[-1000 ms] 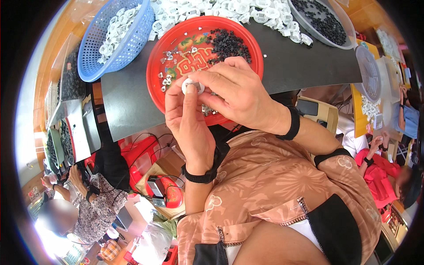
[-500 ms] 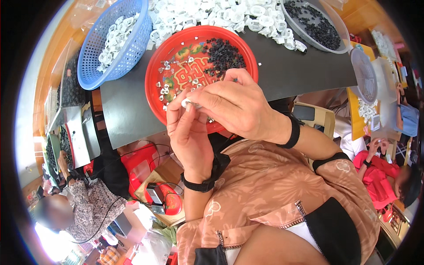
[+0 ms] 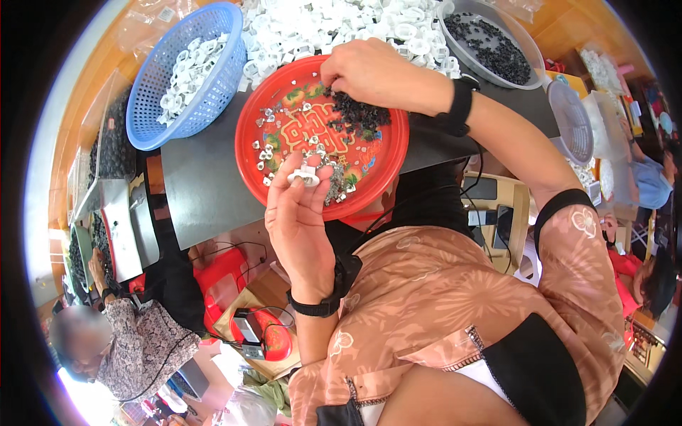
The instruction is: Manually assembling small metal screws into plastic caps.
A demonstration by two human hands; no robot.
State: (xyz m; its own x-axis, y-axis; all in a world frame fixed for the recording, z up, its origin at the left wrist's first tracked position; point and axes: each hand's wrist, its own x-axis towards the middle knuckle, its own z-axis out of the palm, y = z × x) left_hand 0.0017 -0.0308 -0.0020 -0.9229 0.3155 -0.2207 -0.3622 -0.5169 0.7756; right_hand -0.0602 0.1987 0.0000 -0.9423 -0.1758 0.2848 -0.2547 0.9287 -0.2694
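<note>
A small white plastic part [image 3: 305, 176] with a rounded base is held in the fingertips of my left hand [image 3: 302, 238], over the near left of a round red tray [image 3: 244, 145]. My right hand [image 3: 380, 74] reaches across to the tray's far side, beside a heap of small black plastic pieces [image 3: 364, 118]. Its fingers are drawn together and point down; whatever lies between the tips is hidden. Small shiny metal pieces [image 3: 266, 153] are scattered over the tray's left half and near side.
A large pile of white plastic parts [image 3: 298, 32] covers the far table. A blue perforated basket [image 3: 149, 113] with more white parts stands at left. A translucent tub [image 3: 534, 77] with black pieces is at far right. A person in a patterned top [image 3: 145, 355] sits at left.
My right hand has left the white part and moved away to the black pieces at the tray's far side. My left hand stays near its place, keeping the part.
</note>
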